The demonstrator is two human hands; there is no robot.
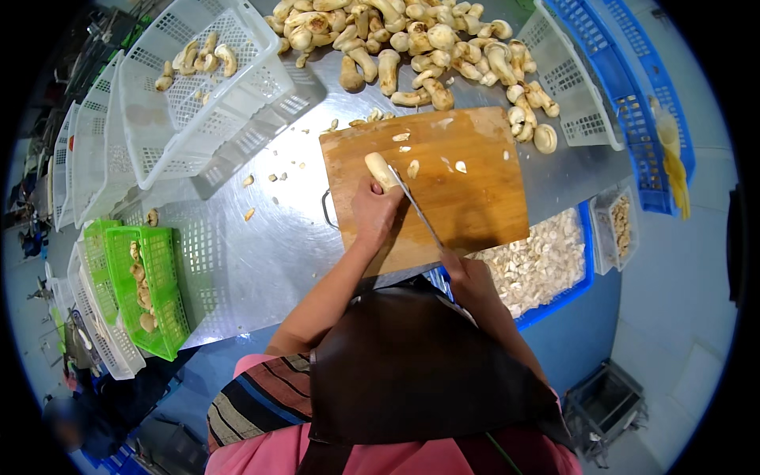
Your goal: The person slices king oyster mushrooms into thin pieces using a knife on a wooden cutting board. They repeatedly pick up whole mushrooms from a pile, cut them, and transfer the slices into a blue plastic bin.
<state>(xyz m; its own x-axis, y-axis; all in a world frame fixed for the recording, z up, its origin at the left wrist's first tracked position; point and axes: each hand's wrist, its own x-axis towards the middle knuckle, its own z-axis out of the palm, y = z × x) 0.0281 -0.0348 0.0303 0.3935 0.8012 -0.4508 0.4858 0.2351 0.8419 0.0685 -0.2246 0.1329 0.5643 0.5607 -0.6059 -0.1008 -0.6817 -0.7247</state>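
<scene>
My left hand (377, 209) grips a thick, pale mushroom stem (378, 167) against the wooden cutting board (475, 196). In my right hand (466, 274) is a knife (423, 217), its handle hidden by my fingers. The blade slants up and left along the right side of the stem, close to it or touching. Thin mushroom slices (413, 169) and small scraps (461, 167) lie on the board. Past the board's far edge a heap of whole mushrooms (389, 68) is spread over the metal table (279, 237).
A white perforated basket (205, 138) with several mushrooms stands at the far left, a green basket (172, 297) nearer. Below the board's right edge, a blue-rimmed tray (589, 255) holds cut mushroom pieces (540, 261). Another white basket (585, 98) is at right. A person (89, 415) is at lower left.
</scene>
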